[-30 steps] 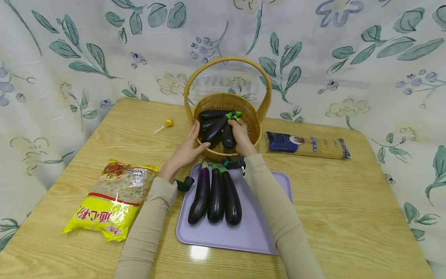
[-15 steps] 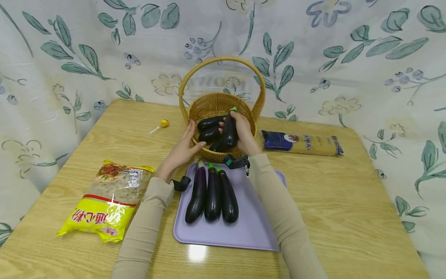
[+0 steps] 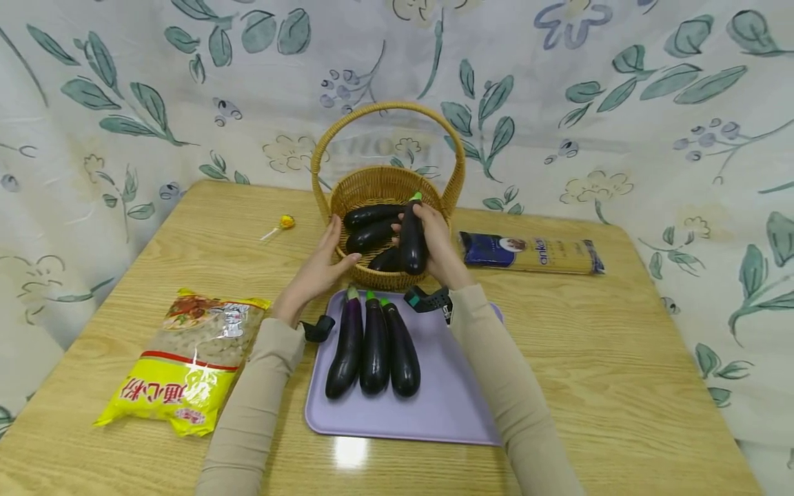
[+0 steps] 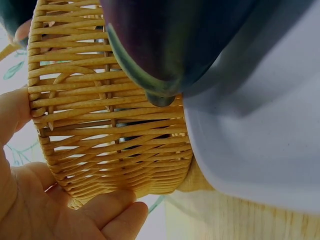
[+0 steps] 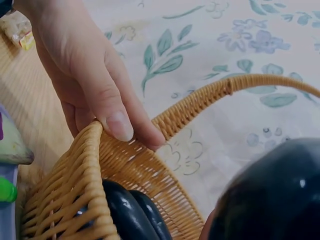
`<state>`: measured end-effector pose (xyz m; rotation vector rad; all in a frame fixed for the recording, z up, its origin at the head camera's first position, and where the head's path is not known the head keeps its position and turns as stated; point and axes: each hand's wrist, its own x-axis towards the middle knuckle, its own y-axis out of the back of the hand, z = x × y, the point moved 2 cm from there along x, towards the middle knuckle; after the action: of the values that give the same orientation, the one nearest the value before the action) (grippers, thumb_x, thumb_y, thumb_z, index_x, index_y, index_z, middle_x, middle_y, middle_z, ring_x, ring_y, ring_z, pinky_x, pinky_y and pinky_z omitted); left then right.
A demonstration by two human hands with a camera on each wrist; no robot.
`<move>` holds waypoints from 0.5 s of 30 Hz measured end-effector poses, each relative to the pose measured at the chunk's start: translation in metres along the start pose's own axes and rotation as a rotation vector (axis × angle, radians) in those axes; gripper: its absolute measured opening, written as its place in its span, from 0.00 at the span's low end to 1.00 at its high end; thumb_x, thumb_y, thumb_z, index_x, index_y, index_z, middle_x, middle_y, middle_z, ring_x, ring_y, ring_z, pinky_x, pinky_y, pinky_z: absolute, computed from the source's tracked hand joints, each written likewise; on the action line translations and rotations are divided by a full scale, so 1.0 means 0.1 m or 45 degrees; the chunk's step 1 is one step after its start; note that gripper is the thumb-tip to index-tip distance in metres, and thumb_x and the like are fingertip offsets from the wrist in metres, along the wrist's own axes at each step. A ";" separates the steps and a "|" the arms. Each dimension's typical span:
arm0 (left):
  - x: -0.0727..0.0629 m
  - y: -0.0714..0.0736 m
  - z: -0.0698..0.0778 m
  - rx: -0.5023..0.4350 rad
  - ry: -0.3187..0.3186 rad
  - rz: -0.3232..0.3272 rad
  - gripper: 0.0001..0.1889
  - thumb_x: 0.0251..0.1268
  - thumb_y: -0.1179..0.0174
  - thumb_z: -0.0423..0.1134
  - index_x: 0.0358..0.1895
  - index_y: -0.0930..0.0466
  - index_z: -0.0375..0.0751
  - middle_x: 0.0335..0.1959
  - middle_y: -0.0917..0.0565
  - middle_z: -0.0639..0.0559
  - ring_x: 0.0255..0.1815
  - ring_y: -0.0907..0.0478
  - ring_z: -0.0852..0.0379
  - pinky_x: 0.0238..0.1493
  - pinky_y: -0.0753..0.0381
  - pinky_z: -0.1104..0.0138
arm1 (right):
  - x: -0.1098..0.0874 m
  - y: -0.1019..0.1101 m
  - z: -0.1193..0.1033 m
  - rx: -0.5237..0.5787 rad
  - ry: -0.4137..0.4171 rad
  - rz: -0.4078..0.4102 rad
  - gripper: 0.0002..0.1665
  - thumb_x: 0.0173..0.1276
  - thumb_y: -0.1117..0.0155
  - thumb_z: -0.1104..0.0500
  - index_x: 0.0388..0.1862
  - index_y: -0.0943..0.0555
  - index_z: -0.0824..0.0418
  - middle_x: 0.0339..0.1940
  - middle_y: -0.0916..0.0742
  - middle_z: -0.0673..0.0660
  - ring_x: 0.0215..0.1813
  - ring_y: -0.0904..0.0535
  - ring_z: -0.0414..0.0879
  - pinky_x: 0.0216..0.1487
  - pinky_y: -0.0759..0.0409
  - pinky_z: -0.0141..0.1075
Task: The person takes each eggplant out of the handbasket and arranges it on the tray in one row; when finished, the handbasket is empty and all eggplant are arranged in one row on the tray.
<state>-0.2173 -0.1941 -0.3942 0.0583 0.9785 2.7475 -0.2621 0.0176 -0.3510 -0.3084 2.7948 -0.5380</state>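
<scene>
A wicker basket [image 3: 384, 180] with a tall handle stands behind a lilac tray [image 3: 443, 417]. My left hand [image 3: 313, 275] holds the basket's left side; the thumb [image 5: 119, 125] lies over the rim in the right wrist view, with fingers [image 4: 112, 207] against the outer wall in the left wrist view. My right hand [image 3: 442, 248] grips a dark eggplant [image 3: 412, 241] over the basket's front right, green stem pointing up and away. Inside the basket lie other eggplants [image 3: 372, 236]. Three more eggplants [image 3: 375, 351] rest side by side on the tray, stems toward the basket.
A yellow bag of pasta [image 3: 186, 362] lies left of the left forearm. To the basket's right is a long pack of spaghetti [image 3: 530, 253], and to its left a yellow lollipop [image 3: 287, 222]. A floral curtain [image 3: 248, 89] hangs behind the wooden table [image 3: 620, 358].
My right hand has taken hold of an eggplant in the basket, lifted it and drawn it toward the front rim. My left hand stays at the basket's left side.
</scene>
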 end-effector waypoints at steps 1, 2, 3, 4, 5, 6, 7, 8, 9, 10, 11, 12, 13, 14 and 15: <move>0.00 0.00 0.00 -0.001 0.003 -0.002 0.45 0.73 0.51 0.56 0.77 0.76 0.53 0.80 0.72 0.50 0.81 0.68 0.44 0.78 0.59 0.46 | -0.02 0.02 0.00 0.012 -0.001 0.000 0.27 0.80 0.60 0.51 0.74 0.42 0.59 0.52 0.23 0.57 0.42 0.20 0.45 0.37 0.16 0.34; -0.01 0.00 0.00 -0.003 0.003 -0.006 0.45 0.73 0.51 0.56 0.77 0.76 0.53 0.80 0.73 0.51 0.81 0.68 0.45 0.78 0.59 0.46 | -0.04 0.03 0.00 0.025 -0.005 0.005 0.28 0.80 0.59 0.51 0.75 0.44 0.57 0.55 0.23 0.58 0.42 0.20 0.45 0.37 0.16 0.34; -0.01 0.00 0.00 -0.005 0.004 -0.010 0.45 0.73 0.51 0.56 0.77 0.77 0.54 0.80 0.73 0.51 0.81 0.69 0.45 0.78 0.59 0.46 | -0.06 0.05 -0.01 0.035 -0.006 0.012 0.30 0.80 0.59 0.52 0.77 0.46 0.55 0.59 0.24 0.60 0.42 0.20 0.45 0.36 0.16 0.34; -0.01 0.01 0.01 -0.009 0.009 -0.014 0.45 0.73 0.52 0.57 0.77 0.77 0.55 0.80 0.73 0.52 0.81 0.69 0.46 0.78 0.59 0.46 | -0.08 0.06 -0.01 0.039 -0.007 0.019 0.31 0.80 0.59 0.52 0.77 0.48 0.54 0.61 0.25 0.61 0.42 0.20 0.45 0.35 0.16 0.33; -0.02 0.01 0.01 -0.010 0.011 -0.016 0.45 0.73 0.52 0.57 0.77 0.77 0.55 0.80 0.74 0.52 0.81 0.69 0.46 0.78 0.59 0.46 | -0.10 0.08 -0.01 0.043 -0.009 0.029 0.31 0.80 0.59 0.52 0.78 0.50 0.53 0.63 0.26 0.61 0.42 0.19 0.44 0.34 0.16 0.33; -0.02 0.01 0.01 -0.010 0.012 -0.018 0.46 0.73 0.52 0.57 0.76 0.78 0.55 0.80 0.74 0.53 0.81 0.69 0.46 0.78 0.60 0.46 | -0.12 0.09 -0.02 0.043 -0.008 0.033 0.32 0.80 0.59 0.52 0.78 0.50 0.53 0.64 0.26 0.61 0.42 0.19 0.44 0.34 0.16 0.33; -0.02 0.02 0.01 -0.007 0.013 -0.019 0.46 0.73 0.52 0.57 0.76 0.78 0.55 0.80 0.74 0.53 0.81 0.70 0.46 0.78 0.60 0.46 | -0.13 0.10 -0.02 0.032 -0.006 0.036 0.32 0.80 0.59 0.52 0.78 0.51 0.52 0.63 0.26 0.61 0.42 0.19 0.44 0.34 0.16 0.33; -0.03 0.03 0.01 -0.007 0.014 -0.018 0.46 0.73 0.52 0.57 0.76 0.78 0.55 0.80 0.74 0.53 0.81 0.70 0.45 0.78 0.60 0.45 | -0.15 0.11 -0.02 0.023 -0.003 0.038 0.32 0.80 0.59 0.52 0.78 0.51 0.52 0.62 0.26 0.60 0.42 0.19 0.44 0.35 0.16 0.33; -0.03 0.03 0.01 -0.005 0.014 -0.017 0.46 0.73 0.52 0.57 0.76 0.78 0.55 0.80 0.74 0.52 0.81 0.69 0.45 0.78 0.59 0.45 | -0.16 0.11 -0.03 0.014 0.003 0.036 0.32 0.80 0.59 0.52 0.78 0.51 0.52 0.60 0.25 0.58 0.43 0.19 0.44 0.35 0.16 0.33; -0.03 0.03 0.01 -0.003 0.012 -0.017 0.46 0.73 0.52 0.57 0.77 0.78 0.54 0.80 0.74 0.52 0.81 0.69 0.45 0.77 0.59 0.45 | -0.17 0.12 -0.03 0.010 0.006 0.037 0.31 0.80 0.59 0.51 0.77 0.50 0.52 0.58 0.25 0.57 0.44 0.20 0.45 0.36 0.16 0.33; -0.02 0.03 0.02 0.001 0.008 -0.015 0.46 0.73 0.52 0.57 0.77 0.78 0.54 0.80 0.74 0.51 0.81 0.69 0.44 0.77 0.59 0.45 | -0.19 0.13 -0.03 0.009 0.008 0.039 0.31 0.80 0.59 0.51 0.77 0.50 0.52 0.56 0.25 0.56 0.44 0.20 0.45 0.36 0.16 0.33; -0.02 0.03 0.02 0.003 0.008 -0.015 0.46 0.73 0.52 0.56 0.77 0.78 0.53 0.80 0.73 0.51 0.81 0.69 0.44 0.77 0.59 0.45 | -0.20 0.14 -0.03 0.005 0.012 0.041 0.30 0.79 0.59 0.51 0.77 0.49 0.52 0.55 0.24 0.55 0.44 0.20 0.45 0.36 0.16 0.33; -0.02 0.03 0.02 0.002 0.009 -0.016 0.46 0.73 0.52 0.56 0.77 0.77 0.53 0.80 0.73 0.51 0.81 0.69 0.44 0.77 0.59 0.45 | -0.21 0.15 -0.03 0.002 0.015 0.042 0.30 0.79 0.58 0.51 0.76 0.48 0.51 0.55 0.24 0.55 0.44 0.19 0.44 0.37 0.16 0.33; -0.01 0.02 0.02 0.003 0.009 -0.016 0.45 0.73 0.52 0.56 0.77 0.77 0.53 0.80 0.73 0.51 0.81 0.69 0.45 0.78 0.59 0.45 | -0.22 0.16 -0.04 -0.001 0.019 0.043 0.29 0.79 0.58 0.51 0.76 0.48 0.51 0.56 0.24 0.56 0.44 0.19 0.44 0.37 0.16 0.34; 0.00 0.01 0.02 0.005 0.009 -0.018 0.45 0.73 0.52 0.56 0.77 0.77 0.53 0.80 0.73 0.51 0.81 0.69 0.45 0.78 0.59 0.45 | -0.23 0.17 -0.04 -0.003 0.021 0.044 0.29 0.79 0.58 0.51 0.76 0.47 0.51 0.57 0.25 0.57 0.44 0.19 0.44 0.36 0.16 0.34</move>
<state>-0.2169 -0.1939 -0.3916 0.0425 0.9821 2.7353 -0.2440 0.0398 -0.3490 -0.2565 2.8111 -0.5315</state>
